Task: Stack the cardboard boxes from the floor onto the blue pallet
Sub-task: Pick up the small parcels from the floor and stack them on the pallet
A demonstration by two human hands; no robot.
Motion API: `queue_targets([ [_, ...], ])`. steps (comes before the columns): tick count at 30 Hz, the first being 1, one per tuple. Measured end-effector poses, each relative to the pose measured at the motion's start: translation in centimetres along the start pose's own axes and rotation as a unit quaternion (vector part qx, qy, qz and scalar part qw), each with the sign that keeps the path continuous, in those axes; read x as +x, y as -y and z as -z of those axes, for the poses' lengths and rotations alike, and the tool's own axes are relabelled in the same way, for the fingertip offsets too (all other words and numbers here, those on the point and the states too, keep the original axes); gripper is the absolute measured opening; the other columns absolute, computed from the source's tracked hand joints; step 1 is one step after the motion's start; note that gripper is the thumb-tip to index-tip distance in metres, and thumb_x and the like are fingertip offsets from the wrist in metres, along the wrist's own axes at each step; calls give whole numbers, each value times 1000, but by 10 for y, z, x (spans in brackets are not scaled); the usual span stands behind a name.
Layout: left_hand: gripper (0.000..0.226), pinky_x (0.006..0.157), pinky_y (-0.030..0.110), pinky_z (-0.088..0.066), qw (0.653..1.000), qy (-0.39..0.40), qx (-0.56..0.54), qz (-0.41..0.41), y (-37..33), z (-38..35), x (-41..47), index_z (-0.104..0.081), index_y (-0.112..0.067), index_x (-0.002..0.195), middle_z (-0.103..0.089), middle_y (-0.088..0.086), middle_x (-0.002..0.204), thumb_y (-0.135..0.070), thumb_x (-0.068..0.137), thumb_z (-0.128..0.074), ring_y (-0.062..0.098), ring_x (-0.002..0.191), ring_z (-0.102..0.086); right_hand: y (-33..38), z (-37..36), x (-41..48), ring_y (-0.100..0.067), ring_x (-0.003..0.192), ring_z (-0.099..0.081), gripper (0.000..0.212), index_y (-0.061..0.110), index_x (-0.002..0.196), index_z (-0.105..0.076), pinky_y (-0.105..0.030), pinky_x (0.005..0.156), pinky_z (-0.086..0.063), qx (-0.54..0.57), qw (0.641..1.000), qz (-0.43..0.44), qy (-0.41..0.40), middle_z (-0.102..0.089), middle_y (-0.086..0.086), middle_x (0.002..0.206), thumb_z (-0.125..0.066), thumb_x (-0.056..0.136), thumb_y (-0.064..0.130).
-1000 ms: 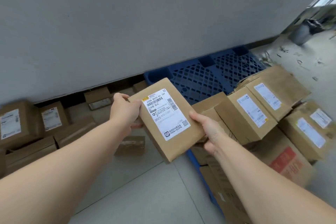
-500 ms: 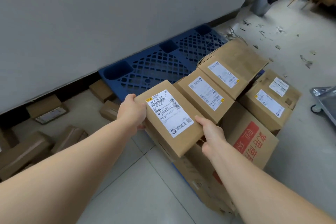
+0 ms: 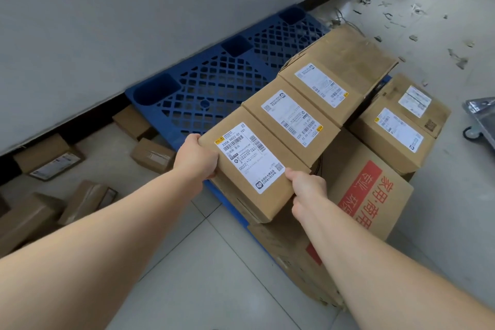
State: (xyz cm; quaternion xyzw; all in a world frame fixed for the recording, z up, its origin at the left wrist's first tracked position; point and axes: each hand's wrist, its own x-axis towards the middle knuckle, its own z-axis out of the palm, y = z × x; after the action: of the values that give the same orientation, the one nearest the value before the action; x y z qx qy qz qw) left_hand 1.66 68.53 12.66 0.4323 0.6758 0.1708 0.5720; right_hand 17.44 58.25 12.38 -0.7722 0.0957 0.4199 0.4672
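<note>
Holding the labelled cardboard box at both ends, my left grip curls round its left edge and my right grip pinches its near right corner. It lies level at the near end of a row, right against a second labelled box, over the stack on the blue pallet. Loose small boxes lie on the floor to my left.

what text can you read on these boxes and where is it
"220A 0022-01 101": label on the held box
"0022": same label, left side
"家用·厨用" in red, partly hidden: large box
"专业": white on its red band
Labels on the other stacked boxes: too blurred to read
</note>
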Motion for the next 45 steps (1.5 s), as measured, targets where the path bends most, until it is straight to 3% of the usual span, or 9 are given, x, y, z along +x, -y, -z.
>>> queue_targets([
  [7, 50, 77, 43, -59, 1000, -3, -12, 2, -3, -2, -1, -40, -22, 137, -51, 4, 120, -5, 91, -51, 27, 104, -58, -1, -5, 8, -24, 106, -61, 56, 7, 137, -46, -29, 72, -45, -2, 1000, 3, -6, -61, -9, 125, -69, 87, 11],
  [11, 52, 75, 43, -60, 1000, 4, 0, -2, -3, 1, -3, -37, -23, 140, -50, 3, 121, -8, 93, -52, 26, 102, -58, -2, -5, 9, -23, 101, -62, 53, 6, 135, -46, -28, 69, -45, -22, 1000, 13, -4, -62, -8, 121, -68, 88, 13],
  [17, 73, 77, 42, -57, 999, 36, 5, 12, -7, 8, -11, -14, -28, 152, -38, 3, 141, -12, 94, -54, 25, 103, -51, 1, -8, 5, -30, 104, -61, 50, 8, 129, -44, -46, 92, -52, -45, 997, 42, -40, -59, -10, 119, -69, 86, 16],
  [26, 69, 83, 40, -56, 1000, 21, 10, 19, -13, 33, -23, -14, -26, 152, -37, 5, 145, -15, 96, -53, 19, 98, -43, 15, -25, -26, -26, 120, -53, 67, 21, 146, -29, -44, 97, -48, -112, 969, 189, -110, -41, -1, 142, -63, 88, 22],
  [30, 68, 91, 42, -53, 1000, 5, -3, 21, -10, 49, -25, -17, -24, 153, -48, -7, 94, -18, 96, -54, 10, 76, -44, 15, -40, -45, -25, 124, -49, 61, 26, 145, -31, -48, 98, -47, -132, 955, 246, -97, -38, 3, 144, -59, 90, 27],
  [33, 66, 94, 43, -51, 1000, -6, -13, 24, -6, 67, -29, -18, -24, 152, -48, 0, 130, -21, 97, -53, 15, 92, -45, 14, -56, -62, -23, 127, -46, 57, 28, 143, -34, -49, 99, -46, -147, 949, 269, -71, -39, 5, 144, -57, 91, 30],
  [37, 65, 93, 43, -52, 998, -30, -35, 34, 1, 94, -30, -18, -24, 152, -42, -4, 97, -24, 97, -53, 16, 82, -47, 10, -81, -85, -18, 129, -45, 51, 26, 141, -40, -45, 105, -41, -152, 945, 289, -33, -43, 5, 143, -57, 93, 28],
  [42, 64, 96, 42, -50, 996, -57, -66, 24, 12, 140, -35, -21, -23, 151, -38, 5, 145, -24, 96, -54, 19, 104, -46, -2, -116, -122, -15, 122, -49, 46, 25, 137, -45, -34, 100, -41, -156, 945, 288, 23, -50, 5, 136, -58, 93, 30],
  [45, 64, 95, 40, -51, 993, -78, -87, 31, 24, 174, -37, -22, -24, 151, -35, 8, 148, -26, 96, -55, 25, 117, -50, -13, -139, -147, -14, 116, -51, 44, 26, 134, -47, -30, 91, -39, -160, 942, 288, 62, -52, 7, 134, -58, 92, 33],
])
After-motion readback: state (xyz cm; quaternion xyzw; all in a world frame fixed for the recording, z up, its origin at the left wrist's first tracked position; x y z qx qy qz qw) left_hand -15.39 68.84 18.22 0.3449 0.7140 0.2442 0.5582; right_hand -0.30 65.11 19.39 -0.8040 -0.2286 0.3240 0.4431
